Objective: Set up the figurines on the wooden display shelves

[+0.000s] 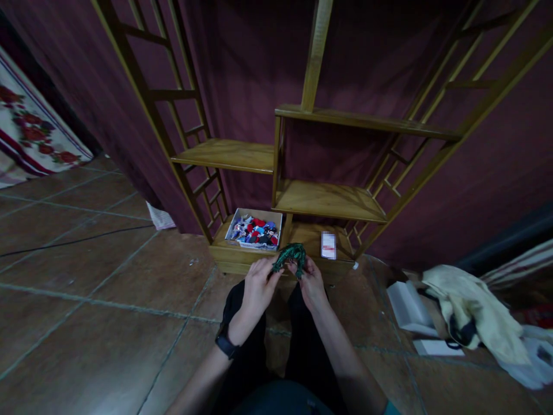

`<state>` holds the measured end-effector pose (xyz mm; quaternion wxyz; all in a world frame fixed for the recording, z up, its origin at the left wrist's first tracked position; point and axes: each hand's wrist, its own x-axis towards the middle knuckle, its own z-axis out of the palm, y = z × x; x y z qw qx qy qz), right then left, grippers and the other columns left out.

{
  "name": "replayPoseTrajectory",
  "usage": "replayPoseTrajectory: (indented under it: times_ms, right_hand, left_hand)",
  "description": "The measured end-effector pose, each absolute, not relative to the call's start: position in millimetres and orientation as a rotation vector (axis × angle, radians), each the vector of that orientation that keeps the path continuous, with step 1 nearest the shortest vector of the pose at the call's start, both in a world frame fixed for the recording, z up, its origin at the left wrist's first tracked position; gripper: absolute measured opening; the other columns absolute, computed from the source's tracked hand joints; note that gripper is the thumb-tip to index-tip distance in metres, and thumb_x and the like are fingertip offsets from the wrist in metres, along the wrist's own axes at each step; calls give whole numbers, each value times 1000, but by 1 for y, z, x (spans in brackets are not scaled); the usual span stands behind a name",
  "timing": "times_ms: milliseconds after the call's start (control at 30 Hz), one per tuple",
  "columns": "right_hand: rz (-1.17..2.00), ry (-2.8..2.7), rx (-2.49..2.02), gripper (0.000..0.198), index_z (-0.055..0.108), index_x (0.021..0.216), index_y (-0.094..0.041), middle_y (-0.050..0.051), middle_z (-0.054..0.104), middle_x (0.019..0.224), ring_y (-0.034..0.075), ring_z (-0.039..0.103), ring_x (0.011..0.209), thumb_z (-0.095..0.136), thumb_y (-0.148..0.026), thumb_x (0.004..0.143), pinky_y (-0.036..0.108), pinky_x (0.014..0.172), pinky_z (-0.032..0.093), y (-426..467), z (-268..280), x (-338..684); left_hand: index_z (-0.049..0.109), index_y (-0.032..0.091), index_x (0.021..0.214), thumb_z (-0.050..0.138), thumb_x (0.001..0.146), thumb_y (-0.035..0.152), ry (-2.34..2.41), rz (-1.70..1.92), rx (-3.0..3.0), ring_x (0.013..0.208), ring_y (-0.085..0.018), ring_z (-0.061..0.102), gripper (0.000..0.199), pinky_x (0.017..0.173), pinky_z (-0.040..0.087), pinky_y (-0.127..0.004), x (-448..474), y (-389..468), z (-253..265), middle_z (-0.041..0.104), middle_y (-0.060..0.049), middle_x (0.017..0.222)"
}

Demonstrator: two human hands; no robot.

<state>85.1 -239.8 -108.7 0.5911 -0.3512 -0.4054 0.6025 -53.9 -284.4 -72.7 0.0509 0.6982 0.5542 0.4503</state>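
Between my hands, in front of the shelf's lowest level, a dark green, shiny, gathered band (292, 252) is bent into an arch. My left hand (260, 282), with a dark watch on its wrist, pinches the band's left end. The other end is gripped by my right hand (311, 281). The band's exact kind is too small to tell. Just behind and to the left, an open cardboard box (253, 245) holds many small pieces in red, black, purple, blue and white. Their kinds cannot be made out.
A wooden shelf unit (328, 199) stands before a dark red curtain. On its bottom board lies a white-framed phone-like item (328, 245). White boxes (410, 308) and a cream cloth (475, 311) lie on the tiled floor at right. A black cable (78, 242) runs at left.
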Motion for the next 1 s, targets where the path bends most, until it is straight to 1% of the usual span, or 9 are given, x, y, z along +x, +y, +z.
replayPoseTrajectory:
  times_ms: [100, 233, 400, 567, 733, 900, 1000]
  right_hand:
    - [1375, -965, -800, 36, 59, 102, -21, 4, 65, 101, 18, 60, 92, 70, -27, 68, 36, 87, 46, -238, -113, 87]
    - [1364, -972, -775, 34, 60, 98, -22, 2, 66, 97, 17, 60, 87, 71, -27, 67, 36, 87, 46, -233, -115, 90]
    - [1359, -954, -821, 36, 59, 98, -22, 3, 66, 99, 18, 61, 91, 70, -26, 64, 36, 87, 46, -225, -118, 97]
    - [1360, -928, -864, 33, 57, 98, -23, 2, 65, 97, 17, 60, 89, 63, -24, 66, 34, 84, 46, -219, -128, 112]
    - [1267, -985, -911, 41, 55, 102, -24, 4, 62, 100, 18, 59, 89, 64, -24, 62, 33, 82, 46, -217, -143, 136]
    - [1162, -1028, -941, 41, 53, 101, -24, 6, 61, 104, 19, 58, 92, 64, -22, 61, 34, 83, 45, -223, -146, 159]
    - [1142, -1045, -924, 42, 54, 100, -25, 6, 62, 103, 20, 59, 91, 65, -20, 61, 35, 84, 45, -227, -143, 169]
  left_hand:
    - [56, 22, 117, 50, 86, 23, 1623, 1329, 2224, 97, -22, 58, 32, 83, 45, -38, -56, -286, -72, 65, -9, 105]
    - [52, 21, 124, 48, 86, 19, 1575, 1199, 2418, 101, -22, 57, 38, 86, 44, -39, -60, -285, -69, 63, -10, 110]
    - [49, 17, 126, 44, 87, 18, 1520, 985, 2689, 97, -22, 57, 39, 90, 41, -41, -58, -281, -60, 63, -11, 106]
    - [46, 17, 127, 36, 89, 10, 1400, 795, 2901, 98, -19, 57, 40, 95, 39, -39, -50, -273, -57, 62, -11, 105]
    - [44, 15, 130, 35, 89, 7, 1246, 799, 2988, 105, -19, 55, 42, 97, 39, -39, -39, -264, -62, 61, -13, 109]
    - [47, 19, 127, 37, 89, 9, 1063, 869, 2955, 101, -17, 57, 41, 96, 41, -37, -24, -257, -58, 64, -11, 101]
    - [49, 19, 126, 37, 89, 9, 1036, 871, 2976, 101, -17, 57, 40, 97, 41, -38, -15, -255, -58, 64, -11, 102]
